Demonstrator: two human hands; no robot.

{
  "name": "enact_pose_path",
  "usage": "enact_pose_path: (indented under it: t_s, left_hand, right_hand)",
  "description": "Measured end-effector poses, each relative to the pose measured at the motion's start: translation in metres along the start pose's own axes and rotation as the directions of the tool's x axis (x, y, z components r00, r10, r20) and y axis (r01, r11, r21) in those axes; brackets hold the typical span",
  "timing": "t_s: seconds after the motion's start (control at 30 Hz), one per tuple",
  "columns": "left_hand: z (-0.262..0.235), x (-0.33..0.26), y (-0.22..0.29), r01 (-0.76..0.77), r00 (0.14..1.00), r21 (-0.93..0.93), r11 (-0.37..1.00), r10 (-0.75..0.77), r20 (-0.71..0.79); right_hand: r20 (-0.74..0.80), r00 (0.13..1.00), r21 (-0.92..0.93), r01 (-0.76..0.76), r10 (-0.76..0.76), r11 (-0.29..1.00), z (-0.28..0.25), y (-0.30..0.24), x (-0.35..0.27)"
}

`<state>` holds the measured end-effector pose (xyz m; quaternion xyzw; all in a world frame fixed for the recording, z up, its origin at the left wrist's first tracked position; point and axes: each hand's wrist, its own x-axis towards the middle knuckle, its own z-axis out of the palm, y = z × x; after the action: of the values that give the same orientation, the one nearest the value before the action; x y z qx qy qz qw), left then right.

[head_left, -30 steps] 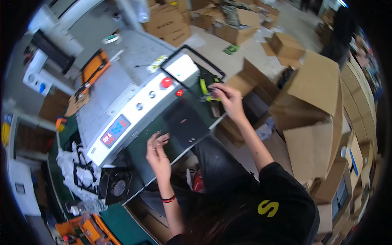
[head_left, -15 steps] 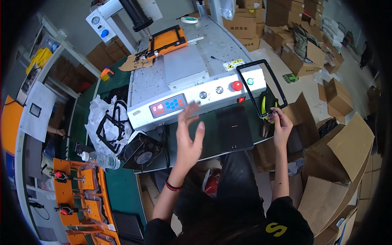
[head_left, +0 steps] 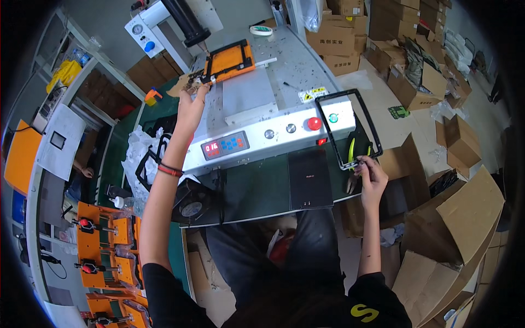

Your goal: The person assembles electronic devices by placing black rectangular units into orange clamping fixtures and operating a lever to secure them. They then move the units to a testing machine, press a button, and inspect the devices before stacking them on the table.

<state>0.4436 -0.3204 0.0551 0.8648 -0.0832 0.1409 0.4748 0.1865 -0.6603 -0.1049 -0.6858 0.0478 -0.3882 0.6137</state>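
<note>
Many cartons beside green surface; grasping black frame in right hand, with left hand near orange fixture, grip unclear.

grey wall, pale floor, shelving

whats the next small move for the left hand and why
Probably a light pinch by the left hand at the near left corner of the orange fixture: that hand reaches right beside this corner, while the right hand holds the black frame by its lower edge. Whether the left already grips something is unclear.
</note>
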Motion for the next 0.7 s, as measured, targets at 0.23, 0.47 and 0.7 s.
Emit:
enact_pose_path:
  t_s: [0.23, 0.47, 0.7]
  left_hand:
    - [0.031, 0.064, 0.041, 0.187, 0.966, 0.274, 0.943, -0.228, 0.124]
    - [0.057, 0.091, 0.061, 0.26, 0.955, 0.468, 0.844, -0.297, 0.006]
    - [0.06, 0.121, 0.038, 0.256, 0.95, 0.459, 0.851, -0.309, 0.042]
  right_hand:
    - [0.022, 1.0, -0.074, 0.003, -0.001, 0.997, -0.006, -0.003, 0.002]
    - [0.077, 0.997, -0.092, 0.009, -0.002, 0.996, -0.008, -0.007, 0.005]
    - [0.085, 0.996, -0.134, 0.028, -0.017, 0.991, -0.007, -0.013, 0.008]
